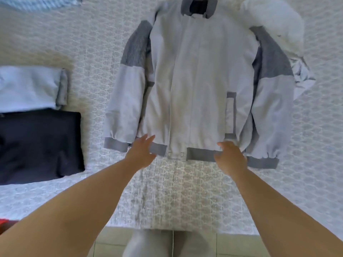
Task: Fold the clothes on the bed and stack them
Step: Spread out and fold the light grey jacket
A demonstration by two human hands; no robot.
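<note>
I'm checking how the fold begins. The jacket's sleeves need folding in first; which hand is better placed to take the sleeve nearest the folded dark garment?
Left. The left hand sits at the jacket hem, right beside that sleeve's cuff; the right hand would probably have to cross over.

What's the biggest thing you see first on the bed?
A big pale jacket with grey shoulders lies spread flat in the middle of the bed. The left hand and right hand reach to its bottom hem. On the left sit folded clothes: a dark piece and a light blue one.

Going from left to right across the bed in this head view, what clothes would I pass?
Folded dark garment with a folded pale blue one just beyond it → spread-out grey jacket → white crumpled garment.
</note>
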